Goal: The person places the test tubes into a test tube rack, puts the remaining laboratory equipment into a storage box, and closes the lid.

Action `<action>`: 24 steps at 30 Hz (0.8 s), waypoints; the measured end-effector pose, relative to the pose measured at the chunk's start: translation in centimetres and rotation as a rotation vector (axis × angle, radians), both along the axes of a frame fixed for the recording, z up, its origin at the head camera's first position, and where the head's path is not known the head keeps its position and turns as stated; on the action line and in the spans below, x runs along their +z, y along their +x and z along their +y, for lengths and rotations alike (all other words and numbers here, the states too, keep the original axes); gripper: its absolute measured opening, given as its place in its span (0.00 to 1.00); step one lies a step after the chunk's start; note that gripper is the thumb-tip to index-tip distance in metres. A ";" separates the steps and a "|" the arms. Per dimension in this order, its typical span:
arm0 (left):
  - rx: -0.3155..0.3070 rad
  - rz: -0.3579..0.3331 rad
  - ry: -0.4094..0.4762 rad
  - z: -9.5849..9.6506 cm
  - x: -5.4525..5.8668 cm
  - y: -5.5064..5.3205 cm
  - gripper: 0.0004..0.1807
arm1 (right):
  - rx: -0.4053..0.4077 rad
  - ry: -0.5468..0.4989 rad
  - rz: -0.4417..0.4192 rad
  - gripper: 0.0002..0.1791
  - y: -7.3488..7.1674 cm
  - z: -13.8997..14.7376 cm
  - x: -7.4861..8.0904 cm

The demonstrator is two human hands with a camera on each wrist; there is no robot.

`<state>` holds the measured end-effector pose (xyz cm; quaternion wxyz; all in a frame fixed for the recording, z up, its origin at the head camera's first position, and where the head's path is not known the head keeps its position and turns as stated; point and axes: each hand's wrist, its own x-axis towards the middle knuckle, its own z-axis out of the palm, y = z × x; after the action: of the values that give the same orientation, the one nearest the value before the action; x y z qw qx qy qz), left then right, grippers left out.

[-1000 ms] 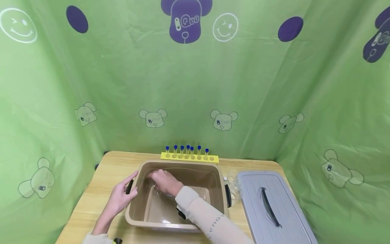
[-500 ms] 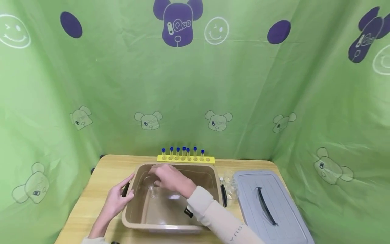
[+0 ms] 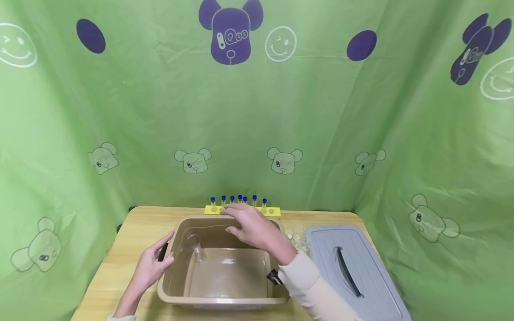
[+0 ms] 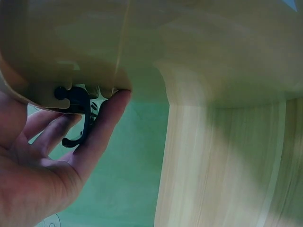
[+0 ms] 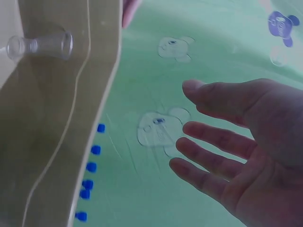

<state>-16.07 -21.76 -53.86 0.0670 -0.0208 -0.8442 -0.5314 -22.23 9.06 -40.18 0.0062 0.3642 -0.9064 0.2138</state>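
Observation:
A brown plastic storage box (image 3: 225, 300) with black side latches stands without its lid on the table. Inside, against its left wall, leans a clear narrow-waisted vessel (image 3: 196, 248), which the right wrist view also shows as clear glassware (image 5: 42, 45). My left hand (image 3: 149, 266) rests against the left rim, thumb and fingers spread around the black latch (image 4: 83, 106), fingers mostly straight. Over the far right part of the box is my right hand (image 3: 257, 227), holding nothing. Its fingers are apart and loosely bent in the right wrist view.
Behind the box, a yellow rack (image 3: 275, 211) holds several blue-capped tubes (image 3: 213, 203), partly hidden by my right hand. A grey lid (image 3: 321, 263) with a black handle (image 3: 347, 273) lies to the right. Clear vessels (image 3: 299, 236) sit between box and lid. A green curtain (image 3: 233, 111) surrounds the table.
My right hand has let go of the clear vessel inside the box and risen up and to the right, over the far rim. The left hand stays at the left rim.

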 end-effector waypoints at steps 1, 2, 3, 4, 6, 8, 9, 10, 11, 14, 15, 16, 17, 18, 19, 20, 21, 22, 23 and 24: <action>0.001 0.000 0.003 0.0 0.0 0.0 0.36 | -0.005 -0.013 0.004 0.28 0.1 0.5 0.1; -0.002 -0.003 0.007 0.0 0.0 0.0 0.36 | -0.010 -0.025 0.013 0.28 0.2 1.0 0.2; -0.003 -0.005 0.010 0.0 0.1 0.0 0.36 | -0.014 -0.038 0.022 0.28 0.3 1.5 0.3; -0.004 -0.011 0.013 0.0 0.1 0.0 0.36 | -0.019 -0.053 0.031 0.28 0.4 2.1 0.3; -0.006 -0.017 0.017 -0.1 0.2 -0.1 0.36 | -0.028 -0.080 0.054 0.29 0.6 3.1 0.3; -0.004 -0.020 0.013 -0.1 0.2 -0.1 0.37 | -0.039 -0.107 0.065 0.29 0.6 4.1 0.1; -0.002 -0.018 0.008 -0.1 0.2 -0.1 0.37 | -0.046 -0.118 0.067 0.29 0.6 4.5 -0.1; -0.001 -0.015 0.003 -0.2 0.2 -0.1 0.36 | -0.052 -0.126 0.067 0.29 0.6 5.0 -0.3; -0.002 -0.011 0.001 -0.2 0.2 -0.1 0.36 | -0.055 -0.132 0.066 0.28 0.6 5.5 -0.6; -0.001 -0.004 -0.004 -0.2 0.2 -0.1 0.36 | -0.065 -0.151 0.063 0.28 0.7 6.9 -1.5; -0.003 -0.003 -0.002 -0.2 0.2 -0.1 0.36 | -0.071 -0.161 0.071 0.28 0.7 7.4 -1.8; -0.005 -0.003 0.001 -0.1 0.2 -0.1 0.36 | -0.077 -0.172 0.078 0.27 0.7 7.9 -2.1; -0.005 -0.002 0.005 -0.1 0.2 -0.1 0.36 | -0.083 -0.185 0.088 0.27 0.7 8.5 -2.3; -0.004 0.001 0.004 -0.1 0.2 -0.1 0.36 | -0.092 -0.194 0.104 0.26 0.8 9.1 -2.6; -0.003 0.004 0.003 -0.1 0.1 -0.1 0.36 | -0.103 -0.204 0.115 0.26 0.7 9.7 -2.9; -0.004 0.009 -0.002 -0.1 0.1 -0.1 0.36 | -0.112 -0.208 0.130 0.26 0.7 10.3 -3.2; -0.004 0.015 -0.009 -0.1 0.0 -0.1 0.36 | -0.124 -0.207 0.137 0.26 0.7 10.9 -3.6; -0.004 0.021 -0.016 -0.1 0.0 -0.1 0.36 | -0.134 -0.204 0.138 0.26 0.7 11.5 -3.9; -0.004 0.024 -0.022 -0.1 -0.1 -0.1 0.36 | -0.144 -0.198 0.137 0.27 0.7 12.1 -4.3; -0.005 0.027 -0.025 -0.1 -0.1 0.0 0.36 | -0.158 -0.191 0.129 0.27 0.7 12.7 -4.7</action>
<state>-16.12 -21.84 -53.95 0.0770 -0.0309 -0.8498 -0.5205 -21.55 21.76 -44.86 0.1159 0.3023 -0.9056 0.2741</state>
